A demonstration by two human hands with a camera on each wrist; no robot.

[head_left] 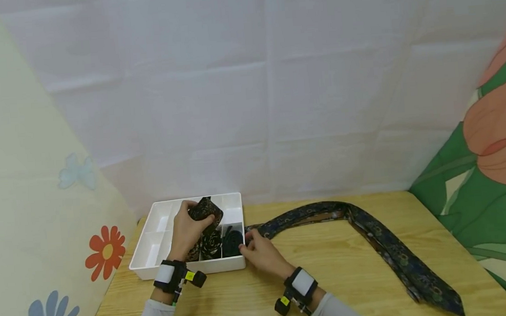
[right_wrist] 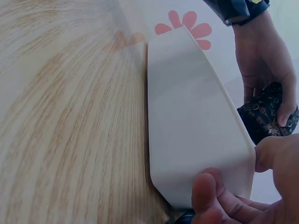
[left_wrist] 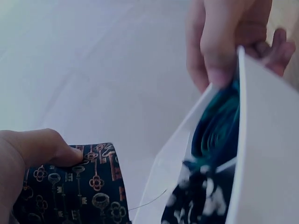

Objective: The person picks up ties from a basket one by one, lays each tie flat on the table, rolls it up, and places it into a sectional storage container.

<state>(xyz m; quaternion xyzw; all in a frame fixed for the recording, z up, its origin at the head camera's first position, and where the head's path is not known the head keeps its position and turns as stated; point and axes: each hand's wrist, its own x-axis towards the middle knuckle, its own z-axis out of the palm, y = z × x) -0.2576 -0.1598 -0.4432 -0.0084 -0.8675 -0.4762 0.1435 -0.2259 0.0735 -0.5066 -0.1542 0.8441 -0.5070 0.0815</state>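
Note:
My left hand holds a rolled dark necktie above the white divided box. In the left wrist view, the thumb lies on this key-patterned tie. My right hand grips the box's right wall near the front corner, thumb over the rim and fingers outside, as the right wrist view shows. Rolled ties fill front compartments: a dark teal one at the right, a black-and-white one beside it, and a brownish one partly hidden by my left hand.
A long dark flowered necktie curves across the wooden table, from beside the box to the front right. Behind the table hangs a white sheet. Painted walls stand at both sides.

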